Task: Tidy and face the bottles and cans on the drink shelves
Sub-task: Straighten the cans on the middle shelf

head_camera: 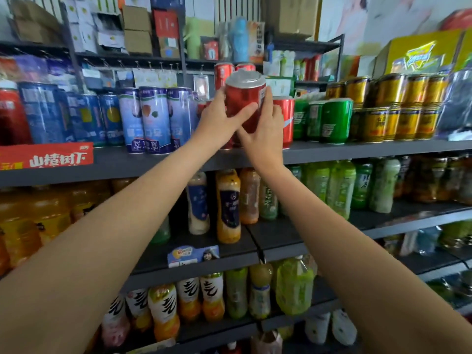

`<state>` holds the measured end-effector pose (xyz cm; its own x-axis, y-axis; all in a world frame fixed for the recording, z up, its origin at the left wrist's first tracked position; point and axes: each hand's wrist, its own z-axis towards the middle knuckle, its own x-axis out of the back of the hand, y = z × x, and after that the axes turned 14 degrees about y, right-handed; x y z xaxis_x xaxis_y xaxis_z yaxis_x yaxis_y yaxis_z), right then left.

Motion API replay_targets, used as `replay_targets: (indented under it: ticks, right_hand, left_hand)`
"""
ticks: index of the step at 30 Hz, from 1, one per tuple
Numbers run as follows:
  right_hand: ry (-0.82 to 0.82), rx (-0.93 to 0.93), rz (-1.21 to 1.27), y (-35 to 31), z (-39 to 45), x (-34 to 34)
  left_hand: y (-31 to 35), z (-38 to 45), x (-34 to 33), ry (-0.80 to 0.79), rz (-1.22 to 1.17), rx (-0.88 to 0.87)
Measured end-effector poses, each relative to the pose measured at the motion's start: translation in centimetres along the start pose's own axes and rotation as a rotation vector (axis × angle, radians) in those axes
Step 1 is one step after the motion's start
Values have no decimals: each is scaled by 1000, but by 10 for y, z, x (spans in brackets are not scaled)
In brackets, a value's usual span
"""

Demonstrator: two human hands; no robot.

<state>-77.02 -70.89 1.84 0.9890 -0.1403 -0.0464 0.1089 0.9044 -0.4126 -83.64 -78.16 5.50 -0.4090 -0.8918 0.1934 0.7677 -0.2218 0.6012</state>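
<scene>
1. Red can [244,103]: upright, raised above the can shelf [357,149], in front of other red cans.
2. Left hand [219,121]: grips the can's left side, thumb across its front.
3. Right hand [265,131]: fingers curled round the can's right side.
4. Green cans [329,121]: right of the red can.

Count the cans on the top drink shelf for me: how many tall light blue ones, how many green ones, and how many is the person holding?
Light blue tall cans: 3
Green cans: 3 in view
Red can held by left hand and right hand: 1
Total: 7
</scene>
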Motion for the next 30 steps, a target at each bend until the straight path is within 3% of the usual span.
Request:
replay_targets:
  ticks: [4,9,16,24,30]
  right_hand:
    - [-137,-29,-51,26,11,-15]
    - [-145,-26,-80,42,7,-22]
    - [-83,55,-163,41,-7,-28]
    - [-306,-113,-195,27,-3,-14]
    - [-339,-196,-258,21,-11,-13]
  left_hand:
    - [-21,20,-19,-58,73,117]
    - [-37,20,-29,-163,172,123]
    - [-43,16,-24,-96,348,16]
    - [-52,-17,12,16,455,-67]
    - [-64,-42,59,94,479,-117]
